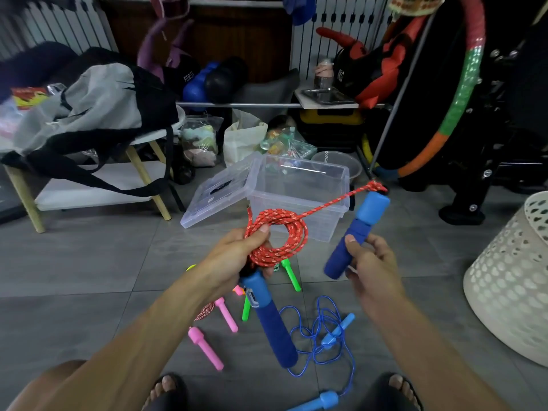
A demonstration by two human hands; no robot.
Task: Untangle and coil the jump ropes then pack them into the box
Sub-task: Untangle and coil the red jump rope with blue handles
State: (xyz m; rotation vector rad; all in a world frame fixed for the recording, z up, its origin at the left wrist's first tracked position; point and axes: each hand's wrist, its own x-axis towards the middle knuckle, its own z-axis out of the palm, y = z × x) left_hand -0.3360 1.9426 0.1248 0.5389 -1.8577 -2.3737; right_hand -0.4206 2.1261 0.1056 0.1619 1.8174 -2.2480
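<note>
Gripping a bundle of coiled red rope (277, 235), the left hand (237, 256) has its thumb and fingers curled round the loops, and one dark-blue foam handle (271, 324) of the same rope hangs down from under that hand towards the floor. From the coil a single taut strand runs up and to the right to the top of the second blue handle (357, 234), which the right hand (370, 262) holds tilted, fingers and thumb wrapped round its lower half. Just beyond both hands, on the grey tiled floor (89, 262), stands the clear plastic box (299, 197), open, with its lid (219, 191) leaning against its left side. Below the left hand lie a rope with pink handles (207, 348) and, nearer the coil, green handles (292, 275) of another rope. Between the two forearms a thin blue rope (323, 336) lies in a loose tangle on the floor, with light-blue handles, one near the person's feet in dark sandals (166, 390). To the right of the right hand stands a white perforated basket (510, 286). Beyond the left hand, a low worktop (98, 185) with wooden legs carries a grey and black bag (92, 105).
</note>
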